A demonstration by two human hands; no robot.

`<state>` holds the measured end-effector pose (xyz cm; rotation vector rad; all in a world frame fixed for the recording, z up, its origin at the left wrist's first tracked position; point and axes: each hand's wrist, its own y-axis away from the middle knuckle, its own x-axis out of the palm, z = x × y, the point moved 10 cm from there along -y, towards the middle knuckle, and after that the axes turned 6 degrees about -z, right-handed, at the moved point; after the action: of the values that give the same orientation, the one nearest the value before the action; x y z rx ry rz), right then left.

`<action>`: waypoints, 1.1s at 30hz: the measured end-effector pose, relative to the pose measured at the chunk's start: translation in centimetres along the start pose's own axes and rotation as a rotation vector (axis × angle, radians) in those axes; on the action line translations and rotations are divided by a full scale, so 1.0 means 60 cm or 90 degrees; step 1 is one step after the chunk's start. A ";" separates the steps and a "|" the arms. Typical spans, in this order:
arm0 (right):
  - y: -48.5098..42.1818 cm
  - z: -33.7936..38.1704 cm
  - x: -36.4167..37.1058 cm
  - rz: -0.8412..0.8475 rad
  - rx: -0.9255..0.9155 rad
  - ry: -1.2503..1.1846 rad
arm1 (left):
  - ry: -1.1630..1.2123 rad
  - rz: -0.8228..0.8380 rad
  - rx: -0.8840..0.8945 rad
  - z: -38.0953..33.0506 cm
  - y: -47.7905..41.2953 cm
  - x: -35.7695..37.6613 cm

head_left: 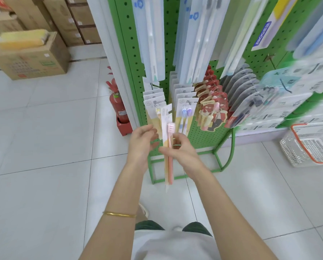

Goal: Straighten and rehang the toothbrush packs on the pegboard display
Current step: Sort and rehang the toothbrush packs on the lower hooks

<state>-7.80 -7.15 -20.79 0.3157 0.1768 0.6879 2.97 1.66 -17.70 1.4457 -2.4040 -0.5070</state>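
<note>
Seemingly midway: the right hand's fingers curl round a pink toothbrush pack at frame centre, apparently off its peg. The left hand pinches the yellow pack beside it. Rehanging on the pegboard remains.

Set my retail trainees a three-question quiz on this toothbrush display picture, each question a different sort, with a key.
1. True or false: the toothbrush pack held by the left hand and right hand contains a blue brush.
2. What stands on the floor left of the pegboard display? A ladder; B red fire extinguisher; C mop bucket.
3. Fill in: the gold bracelet is on the ___ arm.
Key: 1 false, the brush is pink; 2 B; 3 left.
</note>
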 end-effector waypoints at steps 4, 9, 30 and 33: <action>-0.028 0.023 0.012 -0.139 -0.066 0.138 | -0.009 -0.010 0.003 -0.011 -0.019 -0.013; -0.054 0.018 0.031 -0.208 -0.094 0.179 | 0.001 -0.033 0.005 -0.027 -0.039 -0.032; -0.141 0.035 0.068 -0.335 -0.062 0.238 | -0.136 -0.053 0.165 -0.138 -0.135 -0.051; -0.147 0.038 0.064 -0.342 -0.062 0.264 | -0.225 -0.042 0.243 -0.184 -0.162 -0.029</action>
<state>0.96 -11.59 -21.90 0.0205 0.5986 0.2192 16.00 -2.62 -12.21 1.7159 -2.8596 -0.3543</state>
